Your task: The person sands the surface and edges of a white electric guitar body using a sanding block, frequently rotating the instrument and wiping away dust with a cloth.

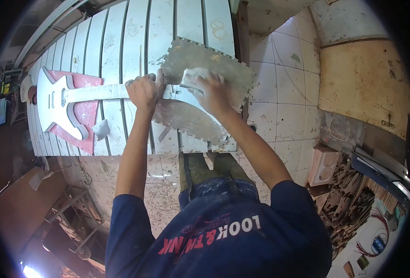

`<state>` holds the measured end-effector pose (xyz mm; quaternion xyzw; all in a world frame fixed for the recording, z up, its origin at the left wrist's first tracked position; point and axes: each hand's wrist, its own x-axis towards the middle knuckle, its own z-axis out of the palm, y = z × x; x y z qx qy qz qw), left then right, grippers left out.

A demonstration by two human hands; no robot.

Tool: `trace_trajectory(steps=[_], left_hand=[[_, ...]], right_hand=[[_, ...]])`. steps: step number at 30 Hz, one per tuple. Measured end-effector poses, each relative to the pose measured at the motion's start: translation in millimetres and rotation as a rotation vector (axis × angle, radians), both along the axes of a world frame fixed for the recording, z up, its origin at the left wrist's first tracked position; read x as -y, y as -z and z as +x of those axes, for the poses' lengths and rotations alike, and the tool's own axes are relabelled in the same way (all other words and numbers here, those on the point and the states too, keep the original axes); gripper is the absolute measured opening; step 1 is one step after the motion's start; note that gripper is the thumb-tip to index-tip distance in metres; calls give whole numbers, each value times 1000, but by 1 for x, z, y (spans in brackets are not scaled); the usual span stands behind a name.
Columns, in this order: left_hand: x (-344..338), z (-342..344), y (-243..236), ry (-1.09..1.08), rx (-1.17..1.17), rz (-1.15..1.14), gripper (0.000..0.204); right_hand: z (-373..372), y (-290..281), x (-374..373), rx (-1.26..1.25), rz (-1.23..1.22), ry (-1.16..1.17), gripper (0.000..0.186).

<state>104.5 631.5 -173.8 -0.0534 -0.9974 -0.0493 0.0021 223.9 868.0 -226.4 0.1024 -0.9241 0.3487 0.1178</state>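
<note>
A white angular electric guitar body (56, 109) lies on a red pad (88, 130) on the slatted white bench (112, 55). Its white neck (100, 92) runs right to a long headstock (191, 98) over a dusty grey mat (177, 120) with toothed edges. My left hand (144, 90) is closed round the neck near the headstock. My right hand (210, 92), slightly blurred, grips a whitish block (191, 76) on the headstock end. A crumpled pale pad (101, 129) lies beside the red pad.
A tiled floor (283, 78) shows right of the bench, beside a worn plywood panel (358, 83). Stacked cut wood pieces (348, 208) and a white surface with cables (376, 250) sit at lower right. Metal frames (70, 213) stand at lower left; a small screen (0, 111) is at far left.
</note>
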Motion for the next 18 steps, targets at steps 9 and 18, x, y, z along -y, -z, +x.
trace_trajectory(steps=[9,18], left_hand=[[-2,0,6,-4,-124,14,55],[1,0,10,-4,-159,35,55]], right_hand=[[21,-9,-18,-26,55,19,41],[30,-14,-25,-63,141,-119,41]])
